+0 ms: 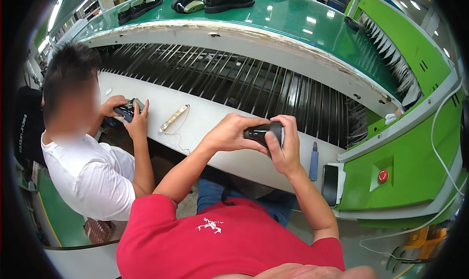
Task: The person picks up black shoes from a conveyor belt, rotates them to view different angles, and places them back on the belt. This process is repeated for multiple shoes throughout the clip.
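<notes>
Over the white ledge of the bench, my left hand (234,135) and my right hand (287,149) both close round a glossy black shoe (257,133). The left fingers grip one end of it, while the right fingers wrap over the other end, where the dark sole faces up and to the right. My hands hide much of its shape. To the right of my right hand lies a blue-handled tool (313,164) with a dark narrow tip. Left of my hands rests a pale wrapped stick (174,118) with a thin thread trailing from it.
A co-worker in white (102,181) sits at my left, holding another black shoe (128,111). Metal rollers (234,81) run behind the ledge (210,108). Black shoes (229,0) stand on the green belt (288,20). A phone (330,183) lies beside the green machine housing (405,166) with its red button (383,176).
</notes>
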{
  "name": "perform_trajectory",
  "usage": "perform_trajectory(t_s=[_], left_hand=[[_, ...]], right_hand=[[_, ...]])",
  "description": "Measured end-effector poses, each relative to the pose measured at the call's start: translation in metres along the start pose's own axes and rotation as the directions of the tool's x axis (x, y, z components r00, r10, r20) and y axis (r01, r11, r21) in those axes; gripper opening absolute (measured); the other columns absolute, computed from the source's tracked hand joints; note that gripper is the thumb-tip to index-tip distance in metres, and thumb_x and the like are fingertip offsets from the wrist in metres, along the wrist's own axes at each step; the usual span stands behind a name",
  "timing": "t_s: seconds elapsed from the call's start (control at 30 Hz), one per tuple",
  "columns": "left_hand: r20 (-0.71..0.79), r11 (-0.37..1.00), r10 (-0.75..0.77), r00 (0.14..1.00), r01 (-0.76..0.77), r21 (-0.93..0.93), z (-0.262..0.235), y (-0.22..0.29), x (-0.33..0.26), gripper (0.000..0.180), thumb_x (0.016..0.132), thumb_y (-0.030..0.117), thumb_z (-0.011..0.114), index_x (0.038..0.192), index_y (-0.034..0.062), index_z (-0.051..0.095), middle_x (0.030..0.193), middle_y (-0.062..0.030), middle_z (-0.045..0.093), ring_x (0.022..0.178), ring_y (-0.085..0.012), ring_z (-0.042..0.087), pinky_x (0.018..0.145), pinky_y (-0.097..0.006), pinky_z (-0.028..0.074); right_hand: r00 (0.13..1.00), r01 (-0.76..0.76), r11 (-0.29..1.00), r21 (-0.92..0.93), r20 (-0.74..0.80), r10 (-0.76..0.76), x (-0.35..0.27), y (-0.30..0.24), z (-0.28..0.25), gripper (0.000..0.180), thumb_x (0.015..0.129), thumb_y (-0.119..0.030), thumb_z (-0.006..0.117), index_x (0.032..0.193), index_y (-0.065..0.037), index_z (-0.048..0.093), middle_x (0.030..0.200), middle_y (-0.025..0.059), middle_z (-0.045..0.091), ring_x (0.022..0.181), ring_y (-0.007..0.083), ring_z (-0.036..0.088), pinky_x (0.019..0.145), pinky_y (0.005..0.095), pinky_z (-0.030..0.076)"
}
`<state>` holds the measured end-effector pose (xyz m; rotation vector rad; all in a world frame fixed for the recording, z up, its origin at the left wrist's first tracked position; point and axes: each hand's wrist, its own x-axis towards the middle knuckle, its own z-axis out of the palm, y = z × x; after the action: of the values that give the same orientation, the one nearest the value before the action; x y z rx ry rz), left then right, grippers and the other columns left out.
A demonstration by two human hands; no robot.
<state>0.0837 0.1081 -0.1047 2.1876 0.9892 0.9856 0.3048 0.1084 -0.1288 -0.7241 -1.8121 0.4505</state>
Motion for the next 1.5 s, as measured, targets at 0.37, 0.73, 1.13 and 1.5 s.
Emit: perform_trajectory(t_s=[0.37, 0.73, 1.13, 1.5], left_hand=[[-0.091, 0.959, -0.193, 0.977, 0.167, -0.231, 0.038, -0.033, -0.076, 0.076, 0.077, -0.022, 0.048, 0.144, 0.0058, 0.071, 0.167, -0.0233, 0.055, 0.157, -0.0389, 0.051, 0.126, -0.040, 0.044], [-0.247, 0.979, -0.205, 0.947, 0.197, -0.057, 0.084, -0.058, -0.090, 0.117, 0.065, 0.040, 0.105, 0.166, 0.0116, 0.052, 0.155, -0.0203, 0.053, 0.147, -0.0385, 0.054, 0.124, -0.046, 0.044], [-0.326, 0.997, -0.070, 0.943, 0.056, -0.053, 0.090, -0.065, -0.083, 0.099, 0.078, 0.033, 0.099, 0.161, 0.0024, 0.055, 0.140, -0.0207, 0.062, 0.128, -0.0348, 0.065, 0.109, -0.042, 0.054], [-0.202, 0.999, -0.026, 0.979, 0.020, -0.033, 0.080, -0.071, -0.079, 0.105, 0.073, 0.033, 0.099, 0.162, 0.0037, 0.053, 0.149, -0.0247, 0.055, 0.137, -0.0432, 0.059, 0.115, -0.047, 0.051]], right_hand=[[0.966, 0.098, 0.974, -0.203, 0.255, -0.044, -0.070, 0.058, -0.016, 0.076, 0.062, -0.015, 0.102, 0.131, -0.011, 0.072, 0.134, 0.0106, 0.072, 0.124, 0.0372, 0.067, 0.107, 0.0501, 0.050], [0.943, 0.299, 0.922, -0.247, 0.222, -0.247, -0.085, 0.063, -0.007, 0.049, 0.071, -0.013, 0.098, 0.117, -0.017, 0.082, 0.134, 0.0061, 0.075, 0.130, 0.0332, 0.067, 0.115, 0.0570, 0.046], [0.957, 0.200, 0.941, -0.274, 0.261, -0.127, -0.081, 0.051, 0.000, 0.032, 0.072, -0.008, 0.095, 0.098, -0.013, 0.077, 0.125, -0.0010, 0.079, 0.129, 0.0284, 0.069, 0.113, 0.0484, 0.042], [0.939, -0.176, 0.929, -0.326, 0.228, 0.258, -0.060, 0.028, -0.011, 0.098, 0.061, -0.023, 0.106, 0.148, -0.012, 0.063, 0.121, 0.0121, 0.077, 0.111, 0.0275, 0.078, 0.099, 0.0420, 0.060]])
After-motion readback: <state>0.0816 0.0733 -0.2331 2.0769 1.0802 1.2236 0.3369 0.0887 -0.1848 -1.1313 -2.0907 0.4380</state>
